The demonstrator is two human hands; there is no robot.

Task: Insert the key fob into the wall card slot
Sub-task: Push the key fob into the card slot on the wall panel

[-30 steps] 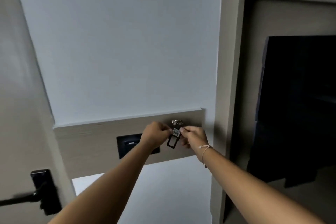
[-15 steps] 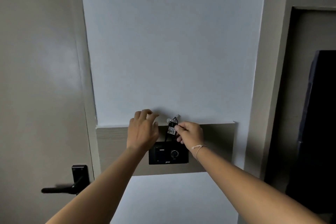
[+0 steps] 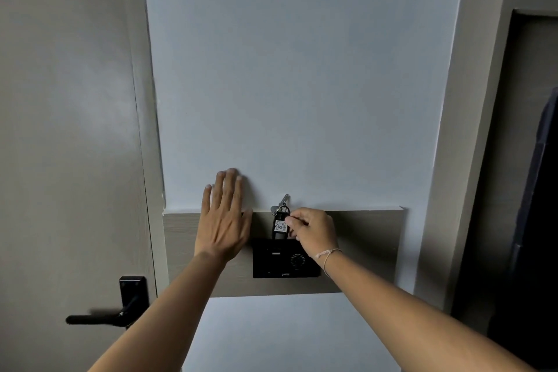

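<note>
A black key fob (image 3: 280,227) with a white label and a metal key on its ring stands upright, its lower end at the top edge of the black wall card slot unit (image 3: 285,260). My right hand (image 3: 314,228) pinches the fob from its right side. My left hand (image 3: 225,216) lies flat and spread on the wall and the wood panel (image 3: 362,248), just left of the slot unit, holding nothing. How deep the fob sits in the slot is hidden.
A door with a black lever handle (image 3: 114,308) is at the left. A wall corner and a dark opening (image 3: 531,190) stand at the right. White wall fills the area above and below the panel.
My left hand let go of the fob, moved up and left, and flattened on the wall. My right hand lowered the fob onto the top of the slot unit. The view shifted left.
</note>
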